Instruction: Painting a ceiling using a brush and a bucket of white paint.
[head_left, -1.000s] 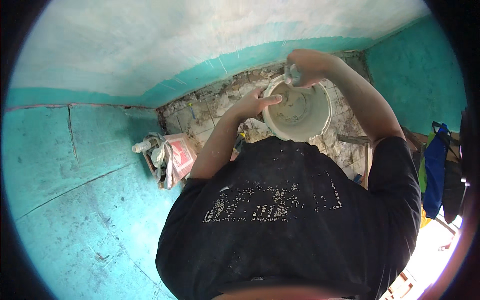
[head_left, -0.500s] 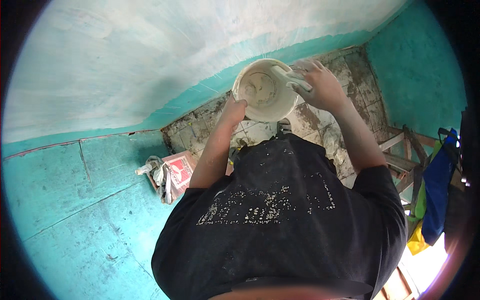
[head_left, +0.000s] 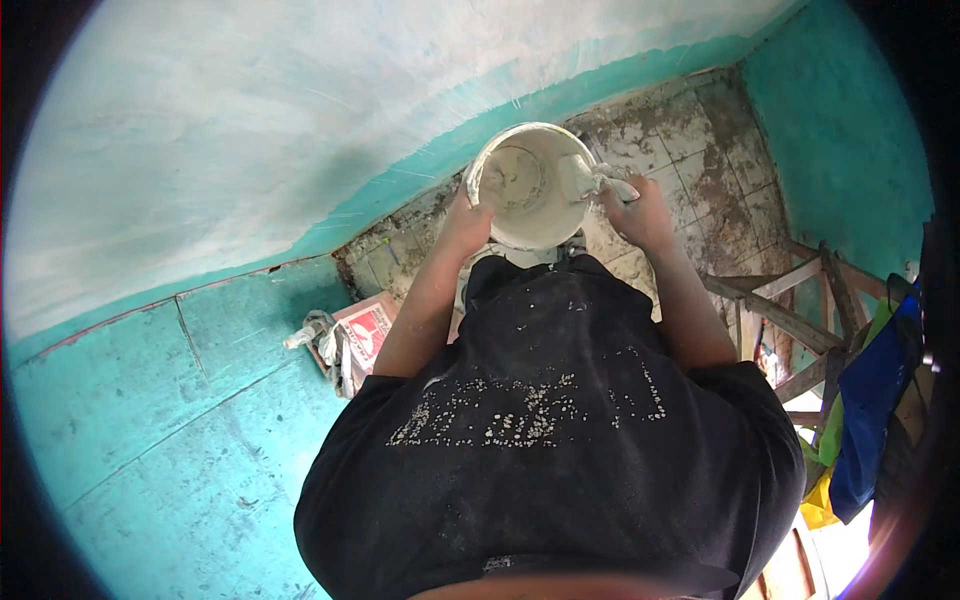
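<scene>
A whitish bucket [head_left: 537, 235] hangs in front of me above the floor, its mouth turned up toward me. Pale, paste-like residue coats its inside, with a ring of it on the bottom. My left hand [head_left: 467, 226] is closed on the bucket's left rim, thumb over the edge. At the right rim my right hand [head_left: 640, 216] is closed round a putty knife [head_left: 622, 188] smeared with pale paste. The knife's blade reaches over the rim against the inner wall. Whether the right fingers also press on the bucket's outside, I cannot tell.
Ahead rises a wall [head_left: 230, 130] with a whitish coat above a turquoise band. A box [head_left: 368, 328] with rags on it stands at left. Dirty tiles [head_left: 705, 150] cover the floor. At right are a wooden frame [head_left: 790, 315] and a blue cloth [head_left: 865, 390].
My right hand has come down and closer to the bucket's right rim, with the putty knife now lower against the inner wall. My left hand keeps its hold on the rim.
</scene>
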